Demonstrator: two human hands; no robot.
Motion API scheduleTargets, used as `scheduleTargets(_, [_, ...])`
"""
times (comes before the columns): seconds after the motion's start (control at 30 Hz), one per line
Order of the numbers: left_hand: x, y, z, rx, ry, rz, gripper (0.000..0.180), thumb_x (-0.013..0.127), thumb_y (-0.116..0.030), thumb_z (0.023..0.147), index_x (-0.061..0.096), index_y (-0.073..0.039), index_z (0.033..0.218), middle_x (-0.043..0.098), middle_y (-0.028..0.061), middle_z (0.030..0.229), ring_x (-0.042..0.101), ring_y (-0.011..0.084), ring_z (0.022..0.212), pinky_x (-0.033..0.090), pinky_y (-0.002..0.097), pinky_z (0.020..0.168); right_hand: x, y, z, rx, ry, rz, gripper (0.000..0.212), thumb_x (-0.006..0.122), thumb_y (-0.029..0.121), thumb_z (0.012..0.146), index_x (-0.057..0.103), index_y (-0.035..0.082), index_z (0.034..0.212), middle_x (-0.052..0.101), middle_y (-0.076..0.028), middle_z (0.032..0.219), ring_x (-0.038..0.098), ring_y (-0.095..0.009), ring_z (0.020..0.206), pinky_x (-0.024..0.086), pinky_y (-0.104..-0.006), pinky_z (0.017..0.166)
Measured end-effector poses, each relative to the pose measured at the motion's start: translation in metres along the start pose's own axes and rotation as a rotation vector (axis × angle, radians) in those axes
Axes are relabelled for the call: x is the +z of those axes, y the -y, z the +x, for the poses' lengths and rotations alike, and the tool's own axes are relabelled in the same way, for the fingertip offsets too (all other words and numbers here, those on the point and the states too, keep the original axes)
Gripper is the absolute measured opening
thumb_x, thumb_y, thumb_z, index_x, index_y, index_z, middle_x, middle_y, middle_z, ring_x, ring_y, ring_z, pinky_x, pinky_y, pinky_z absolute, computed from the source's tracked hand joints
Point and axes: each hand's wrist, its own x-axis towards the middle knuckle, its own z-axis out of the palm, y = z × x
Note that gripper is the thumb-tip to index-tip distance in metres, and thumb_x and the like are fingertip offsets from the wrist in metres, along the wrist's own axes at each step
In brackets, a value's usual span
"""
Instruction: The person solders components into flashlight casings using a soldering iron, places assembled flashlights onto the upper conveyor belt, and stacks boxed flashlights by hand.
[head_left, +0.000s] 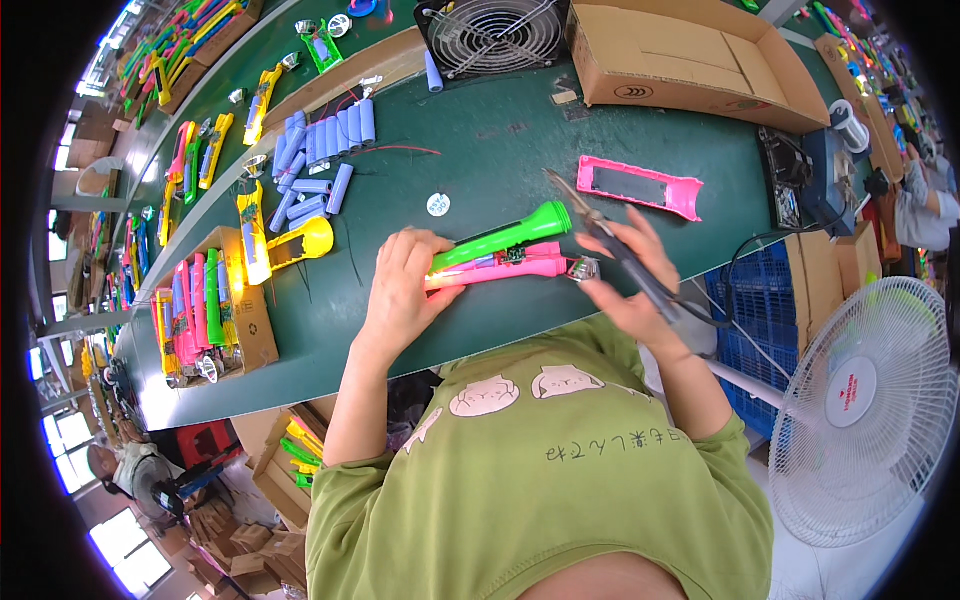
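Observation:
My left hand is closed round the rear end of a flashlight in two parts. A bright green casing half lies along the far side, and a pink half on the near side carries a small circuit board. At the pink half's front end sits a shiny reflector, close to my right fingertips. My right hand grips a soldering iron, its tip pointing up and left over the table. Beyond it lies a separate pink casing half on the green tabletop.
Blue cylindrical batteries are heaped at the back left. A cardboard box of flashlight parts stands at left. Behind are a square metal fan and an open carton. Solder wire and a white fan are at right.

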Motion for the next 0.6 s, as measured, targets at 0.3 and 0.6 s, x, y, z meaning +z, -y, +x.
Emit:
scheduleTargets(0.3, [-0.001,0.008,0.01,0.154,-0.069,-0.054,0.043,0.07,-0.002,0.053,0.037,-0.009,0.079,0.057,0.0116,0.098,0.053,0.0289,0.091,0.04,0.0414,0.081,-0.039,-0.019,-0.006,0.083,-0.333,-0.201,0.013,0.056,0.007,0.083,0.057,0.0,0.094,0.067,-0.009,0.076,0.065,-0.019,0.077,0.033,-0.0477,0.098])
scheduleTargets(0.6, [-0.123,0.136,0.18,-0.199,-0.5,0.176,0.043,0.072,-0.022,0.067,0.038,-0.003,0.085,0.051,0.0155,0.076,0.054,0.0324,0.07,0.044,0.0386,0.062,-0.06,-0.042,-0.001,0.134,-0.316,-0.442,0.015,0.051,-0.002,0.083,0.055,-0.002,0.097,0.066,-0.013,0.078,0.065,-0.023,0.082,0.032,-0.0501,0.099])
